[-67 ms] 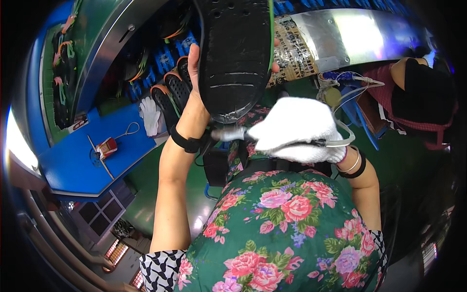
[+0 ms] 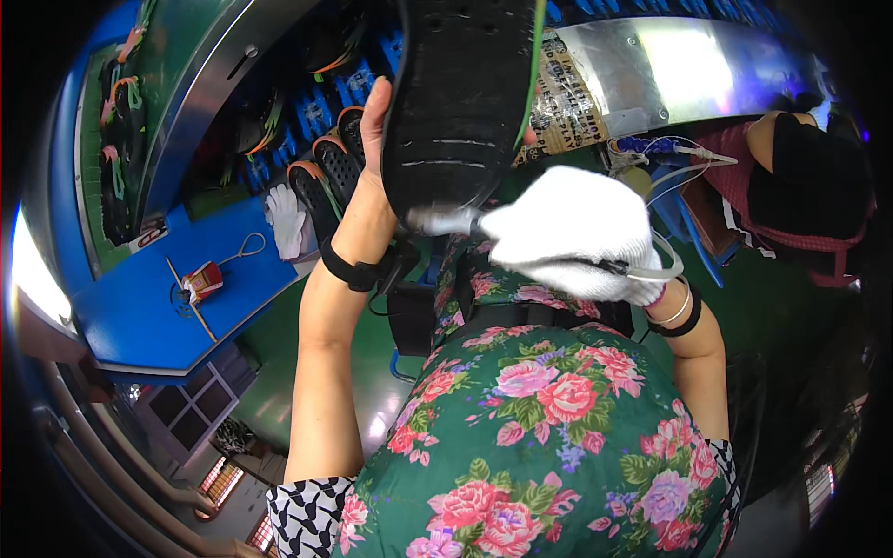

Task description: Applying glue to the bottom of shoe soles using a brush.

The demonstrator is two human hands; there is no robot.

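Head view, left hand (image 2: 373, 139) gripping black sole (image 2: 456, 102), right hand (image 2: 572, 228) clamped on tool (image 2: 442, 220), blue table (image 2: 139, 312), green floor (image 2: 279, 372)

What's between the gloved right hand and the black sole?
Head view: a blurred, brush-like tool juts from the right hand toward the black sole; contact unclear.

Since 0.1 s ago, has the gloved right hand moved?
Yes. The gloved right hand has shifted slightly up the picture, closer to the curved metal panel.
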